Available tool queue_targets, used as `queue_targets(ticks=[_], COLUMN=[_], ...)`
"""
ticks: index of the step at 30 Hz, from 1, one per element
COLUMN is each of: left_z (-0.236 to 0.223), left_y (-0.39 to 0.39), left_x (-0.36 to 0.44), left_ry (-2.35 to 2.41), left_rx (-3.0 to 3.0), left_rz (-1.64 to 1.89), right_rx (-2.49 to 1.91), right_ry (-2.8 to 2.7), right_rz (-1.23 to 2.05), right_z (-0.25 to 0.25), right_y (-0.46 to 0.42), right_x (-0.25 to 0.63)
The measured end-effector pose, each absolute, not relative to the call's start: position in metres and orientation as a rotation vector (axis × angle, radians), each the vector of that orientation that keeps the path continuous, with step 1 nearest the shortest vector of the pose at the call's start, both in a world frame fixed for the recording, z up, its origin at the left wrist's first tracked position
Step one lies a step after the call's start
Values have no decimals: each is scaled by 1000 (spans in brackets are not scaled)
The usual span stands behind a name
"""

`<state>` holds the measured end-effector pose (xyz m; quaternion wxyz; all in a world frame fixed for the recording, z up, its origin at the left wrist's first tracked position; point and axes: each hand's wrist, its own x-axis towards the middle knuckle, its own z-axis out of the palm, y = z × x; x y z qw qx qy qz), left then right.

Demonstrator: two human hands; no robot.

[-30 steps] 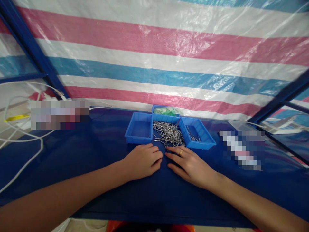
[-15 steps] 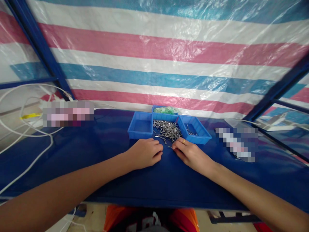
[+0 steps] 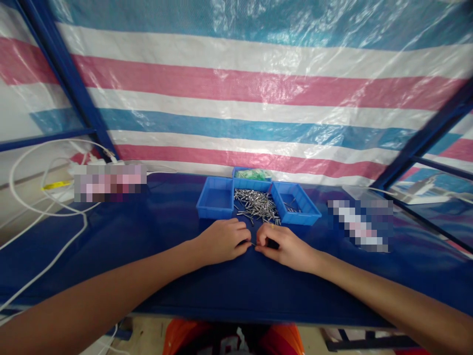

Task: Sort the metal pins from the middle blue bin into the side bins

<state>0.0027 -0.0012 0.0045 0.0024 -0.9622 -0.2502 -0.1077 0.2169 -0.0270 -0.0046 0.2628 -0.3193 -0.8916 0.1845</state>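
Between my two hands, just above the blue table, a thin metal pin [image 3: 253, 244] shows as a short bright line; its exact kind is too small to make out. My left hand [image 3: 224, 240] is closed, thumb and forefinger pinching the pin's left end. On the other side my right hand [image 3: 286, 246], wearing a ring, pinches the right end with bent fingers. Right beyond both hands lies a loose pile of similar metal pins [image 3: 258, 204], spread on the table between the blue bins.
A blue bin [image 3: 215, 198] stands left of the pile; another bin [image 3: 312, 209], right of it, holds a few pins. Behind, a bin [image 3: 253, 186] contains green-and-clear plastic. White cables [image 3: 83, 231] run along the left of the table [image 3: 229, 291]. Blurred-out items lie on both sides.
My right hand reached to the pile's near edge, took a metal pin and brought it to my left hand. The left hand stayed nearly in place. The view shifted slightly.
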Motion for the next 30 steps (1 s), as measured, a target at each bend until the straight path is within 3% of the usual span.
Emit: queue_targets(ticks=[10, 21, 30], left_z=[11, 4, -1], left_y=[-1, -3, 1], left_x=[-1, 5, 10], left_ry=[-735, -861, -866], left_rx=[-2991, -3169, -3232], left_rz=[-304, -615, -606], right_rx=[-969, -966, -896], right_ry=[-2479, -2615, -2742], right_rz=[657, 329, 318], right_z=[7, 9, 10], right_y=[-23, -23, -26], right_x=[220, 233, 233])
